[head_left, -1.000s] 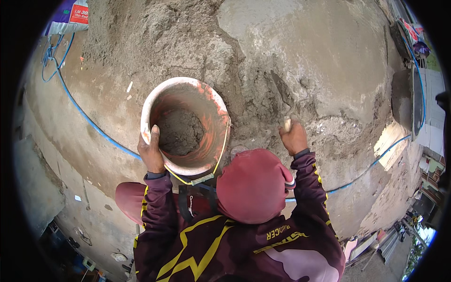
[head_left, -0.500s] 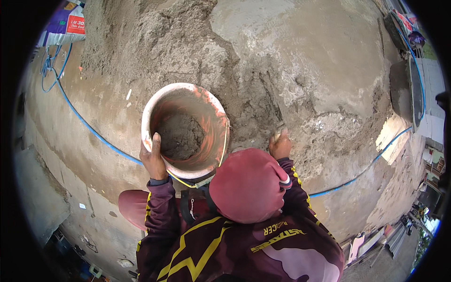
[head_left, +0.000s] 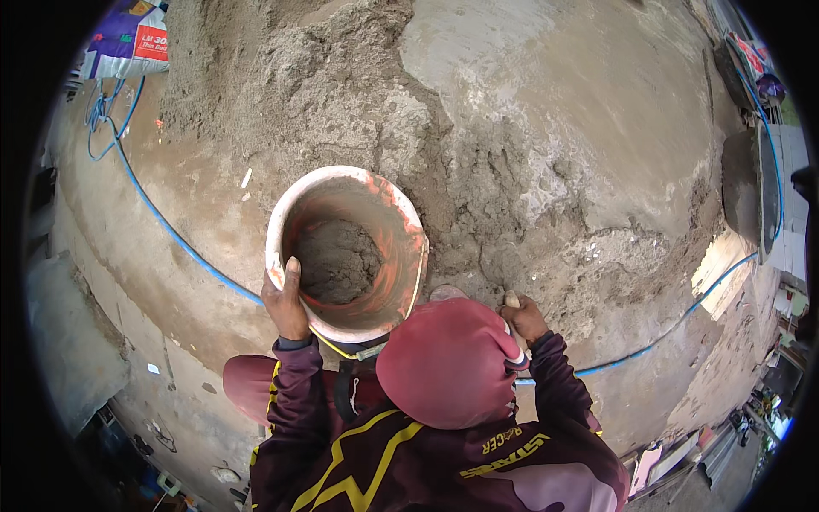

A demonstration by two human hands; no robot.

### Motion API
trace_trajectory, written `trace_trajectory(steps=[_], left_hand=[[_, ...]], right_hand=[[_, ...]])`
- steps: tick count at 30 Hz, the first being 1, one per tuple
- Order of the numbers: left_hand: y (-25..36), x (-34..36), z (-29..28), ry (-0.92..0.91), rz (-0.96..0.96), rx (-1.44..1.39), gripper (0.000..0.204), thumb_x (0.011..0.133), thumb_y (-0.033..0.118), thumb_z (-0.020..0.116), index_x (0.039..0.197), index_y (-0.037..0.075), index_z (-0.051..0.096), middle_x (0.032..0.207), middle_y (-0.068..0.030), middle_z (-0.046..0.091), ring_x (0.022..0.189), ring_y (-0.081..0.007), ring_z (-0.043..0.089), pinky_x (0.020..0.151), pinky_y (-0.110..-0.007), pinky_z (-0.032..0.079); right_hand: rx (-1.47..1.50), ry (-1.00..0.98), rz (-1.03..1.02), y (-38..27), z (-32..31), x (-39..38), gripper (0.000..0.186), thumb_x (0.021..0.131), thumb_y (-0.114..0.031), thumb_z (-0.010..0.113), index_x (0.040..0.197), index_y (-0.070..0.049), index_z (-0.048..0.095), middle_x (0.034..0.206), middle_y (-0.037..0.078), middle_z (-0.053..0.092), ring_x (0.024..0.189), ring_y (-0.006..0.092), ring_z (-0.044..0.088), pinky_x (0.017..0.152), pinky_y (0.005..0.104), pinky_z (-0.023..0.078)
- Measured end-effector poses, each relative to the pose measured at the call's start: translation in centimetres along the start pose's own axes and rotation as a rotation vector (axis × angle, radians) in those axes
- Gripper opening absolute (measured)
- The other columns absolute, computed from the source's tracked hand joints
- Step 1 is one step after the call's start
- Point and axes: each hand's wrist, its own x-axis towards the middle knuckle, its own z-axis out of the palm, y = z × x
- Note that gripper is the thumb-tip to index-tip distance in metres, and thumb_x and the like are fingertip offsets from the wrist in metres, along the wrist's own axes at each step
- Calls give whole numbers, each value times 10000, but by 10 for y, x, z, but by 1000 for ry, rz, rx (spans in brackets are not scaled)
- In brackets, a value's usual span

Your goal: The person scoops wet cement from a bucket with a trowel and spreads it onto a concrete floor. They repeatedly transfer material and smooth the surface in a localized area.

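Note:
My left hand [head_left: 283, 305] grips the rim of a whitish bucket [head_left: 392, 203], thumb over the edge. Grey, lumpy mortar [head_left: 337, 260] lies inside, and orange smears streak the inner wall. Beside my right knee [head_left: 448, 363] my right hand [head_left: 522, 317] is closed on a light wooden handle [head_left: 512, 299], probably of a trowel; its blade cannot be made out clearly. Rough wet mortar [head_left: 486, 200] spreads over the ground just beyond that hand, to the right of the bucket.
A smoother mortar patch [head_left: 589, 94] lies farther forward. A blue hose [head_left: 183, 243] curves round both sides. A printed bag [head_left: 119, 43] sits at the upper left, a dark board [head_left: 740, 183] and pale plywood piece [head_left: 712, 277] at the right, assorted scrap [head_left: 682, 461] behind at lower right.
My right hand, with the handle, has moved back toward my knee, lower in the view. My left hand still grips the bucket; the whole scene has shifted slightly downward in the picture.

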Motion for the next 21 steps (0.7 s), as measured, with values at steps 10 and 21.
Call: trace_trajectory(steps=[10,21], left_hand=[[-6,-4,-6,77,71,-68,435,898,256,691,1199,-40,587,952,-43,636,848,-112,533,764,-273,450],[-5,5,-15,-11,-28,-120,500,878,293,722,1245,-13,572,1120,-103,651,1014,-169,577,914,-325,451]], right_hand=[[231,-105,-323,-96,44,99,127,815,-64,553,941,-45,541,686,39,523,458,132,500,366,278,470],[-276,9,-538,-84,-9,14,173,788,33,588,944,-5,526,798,30,558,661,119,535,582,267,445]])
